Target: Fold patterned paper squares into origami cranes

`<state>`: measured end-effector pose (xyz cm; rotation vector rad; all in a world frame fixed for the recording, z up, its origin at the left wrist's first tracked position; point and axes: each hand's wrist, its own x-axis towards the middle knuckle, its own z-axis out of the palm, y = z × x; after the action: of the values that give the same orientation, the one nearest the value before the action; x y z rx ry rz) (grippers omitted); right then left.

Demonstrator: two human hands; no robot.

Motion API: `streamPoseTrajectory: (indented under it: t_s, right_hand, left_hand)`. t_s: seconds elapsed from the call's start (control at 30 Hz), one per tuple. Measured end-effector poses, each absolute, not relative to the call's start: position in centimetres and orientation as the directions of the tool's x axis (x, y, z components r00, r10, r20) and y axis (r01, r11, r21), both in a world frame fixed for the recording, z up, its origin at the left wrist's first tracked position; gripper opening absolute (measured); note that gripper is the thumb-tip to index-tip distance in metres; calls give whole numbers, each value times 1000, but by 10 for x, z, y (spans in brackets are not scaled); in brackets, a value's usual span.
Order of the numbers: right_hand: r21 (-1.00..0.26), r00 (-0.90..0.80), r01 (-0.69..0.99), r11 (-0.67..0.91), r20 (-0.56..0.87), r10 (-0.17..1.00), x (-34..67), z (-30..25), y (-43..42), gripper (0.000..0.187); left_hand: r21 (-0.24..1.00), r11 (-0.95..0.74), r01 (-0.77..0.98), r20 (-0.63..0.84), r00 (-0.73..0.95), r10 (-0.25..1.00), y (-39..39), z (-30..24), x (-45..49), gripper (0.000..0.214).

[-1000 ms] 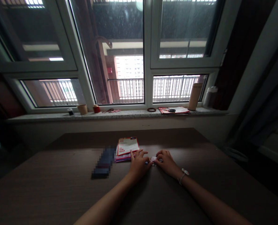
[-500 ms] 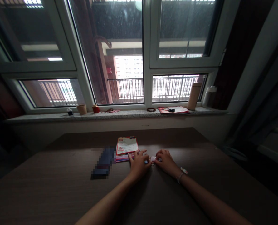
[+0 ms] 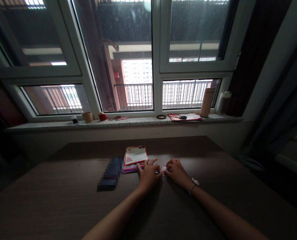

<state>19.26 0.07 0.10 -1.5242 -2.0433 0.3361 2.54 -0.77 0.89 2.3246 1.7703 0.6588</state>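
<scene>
Between my two hands, just above the brown table, is a small, pale pinkish-white thing, too small to name and partly covered by fingertips. My left hand pinches its left side with thumb and index finger, the other fingers raised and spread. From the right, my right hand grips it with thumb and bent fingers; a bracelet circles that wrist. Beyond my left hand lies a stack of red-edged printed cards or booklets. A dark, pixelated flat object rests left of the stack.
Along the granite windowsill stand a paper cup, a red spool-like object, a dark ring, red-edged papers with scissors on them, a tan flask and a grey bottle. A small black bottle is farther left.
My fingers have shifted only slightly around the small pale thing. Both arms and the objects on the table stay where they were.
</scene>
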Motion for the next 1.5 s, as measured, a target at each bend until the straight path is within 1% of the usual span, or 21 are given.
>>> streamPoseTrajectory:
  t_s: [0.37, 0.57, 0.7, 0.8, 0.9, 1.17, 1.3, 1.5]
  right_hand:
    - [-480, -212, 815, 325, 275, 938, 193, -1, 1, 22]
    - [-488, -214, 810, 324, 267, 939, 193, 0, 0, 21]
    - [-496, -194, 803, 332, 309, 931, 193, -3, -3, 17]
    - [-497, -198, 792, 354, 339, 920, 194, -6, -5, 16]
    - [-510, -210, 778, 368, 340, 917, 195, -6, -4, 17]
    - [-586, -173, 752, 301, 265, 949, 198, -7, 2, 17]
    - [-614, -172, 735, 286, 239, 956, 199, -6, 5, 19]
    - [-629, -188, 727, 274, 202, 961, 201, -7, 9, 16]
  left_hand:
    - [366, -301, 881, 234, 226, 946, -7, 10, 24, 15]
    - [369, -292, 882, 220, 223, 950, -7, 13, 23, 16]
    - [383, -264, 885, 192, 203, 960, -7, 13, 24, 16]
    - [400, -264, 878, 208, 194, 959, -5, 10, 24, 17]
    - [417, -270, 868, 220, 191, 957, -4, 7, 23, 16]
    - [442, -255, 860, 218, 173, 961, -3, 4, 23, 12]
    - [448, -252, 858, 193, 182, 964, -3, 6, 23, 15]
    - [436, -226, 871, 157, 174, 972, -5, 9, 22, 19]
